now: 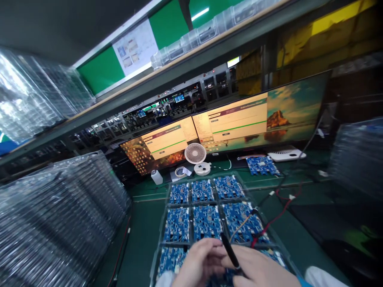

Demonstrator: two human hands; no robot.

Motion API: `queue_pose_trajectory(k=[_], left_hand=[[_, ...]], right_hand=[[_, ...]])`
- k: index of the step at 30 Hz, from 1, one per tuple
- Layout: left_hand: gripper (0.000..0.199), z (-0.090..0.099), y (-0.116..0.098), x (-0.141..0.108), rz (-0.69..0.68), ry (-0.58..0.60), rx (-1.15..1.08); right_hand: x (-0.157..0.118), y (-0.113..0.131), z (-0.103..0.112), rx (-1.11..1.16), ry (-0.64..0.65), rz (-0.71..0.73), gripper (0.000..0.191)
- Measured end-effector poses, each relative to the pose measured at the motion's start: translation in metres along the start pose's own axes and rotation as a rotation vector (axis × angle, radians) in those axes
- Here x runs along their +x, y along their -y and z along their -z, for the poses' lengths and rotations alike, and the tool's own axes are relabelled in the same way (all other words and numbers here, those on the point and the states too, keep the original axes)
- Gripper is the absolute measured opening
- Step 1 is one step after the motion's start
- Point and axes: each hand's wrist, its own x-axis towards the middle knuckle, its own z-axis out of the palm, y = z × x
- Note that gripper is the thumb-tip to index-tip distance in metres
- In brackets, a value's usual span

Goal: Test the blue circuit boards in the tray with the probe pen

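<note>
My right hand (260, 267) is closed round a slim black pen (229, 252), which points up and away over the boards. Close against it, my left hand (197, 263) has its fingers curled inward; whatever they grip, if anything, is hidden. Both hands are over the near rows of a clear plastic tray (161, 227) holding several blue circuit boards (207, 221) in separate compartments. Red wires (277, 217) and a yellow wire (241, 227) run onto the tray by my right hand. The nearest boards are partly covered by my hands.
Tall stacks of clear trays (60, 219) stand at the left. Behind the tray are a small white fan (195, 153), a white bottle (156, 177), a tape roll (180, 172) and another blue board (262, 165). Two monitors (239, 119) stand beneath a shelf (179, 61).
</note>
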Motion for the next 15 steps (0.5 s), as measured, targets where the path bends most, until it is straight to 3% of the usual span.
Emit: queue_pose_trajectory(k=[3, 6, 13, 15], left_hand=[[0.054, -0.024, -0.021, 0.018, 0.113, 0.111, 0.027], [0.051, -0.035, -0.028, 0.027, 0.150, 0.180, 0.096], [0.039, -0.029, -0.027, 0.043, 0.226, 0.156, 0.146], [0.036, -0.025, -0.025, 0.048, 0.267, 0.135, 0.207]], right_hand=[[0.000, -0.003, -0.010, -0.087, 0.005, -0.010, 0.042], [-0.001, -0.016, -0.024, -0.165, -0.038, -0.002, 0.038], [0.002, -0.041, -0.047, -0.340, -0.052, 0.279, 0.019], [0.003, -0.045, -0.051, -0.390, -0.045, 0.357, 0.022]])
